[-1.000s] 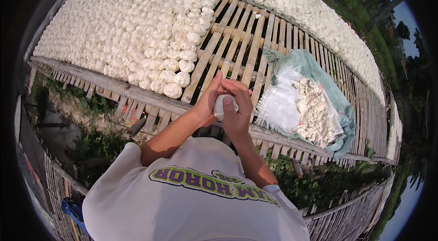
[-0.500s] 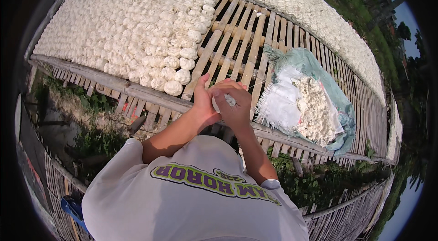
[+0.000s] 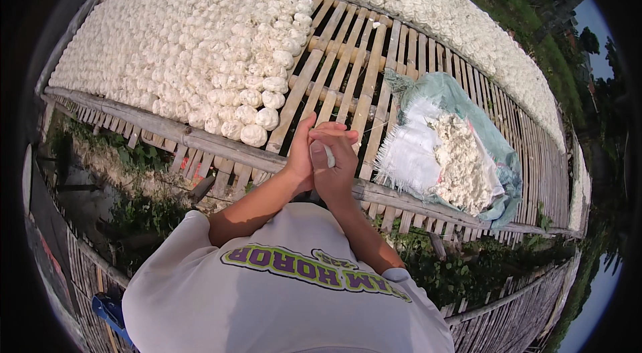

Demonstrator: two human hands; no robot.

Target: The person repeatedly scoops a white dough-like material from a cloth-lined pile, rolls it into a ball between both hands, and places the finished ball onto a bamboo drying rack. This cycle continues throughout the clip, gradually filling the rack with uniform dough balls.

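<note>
Now the left hand (image 3: 301, 154) and right hand (image 3: 336, 176) close tighter around a white lump (image 3: 330, 155), largely hidden between them, so shaping apparently continues. The heap (image 3: 463, 164) lies at three o'clock, the laid balls (image 3: 194, 59) at ten.

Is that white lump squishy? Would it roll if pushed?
The white lump, mostly hidden between the left hand and right hand, may be soft, as the similar white heap looks crumbly. If it's round like the white balls, it could roll, though gaps between the bamboo slats might stop it.
</note>
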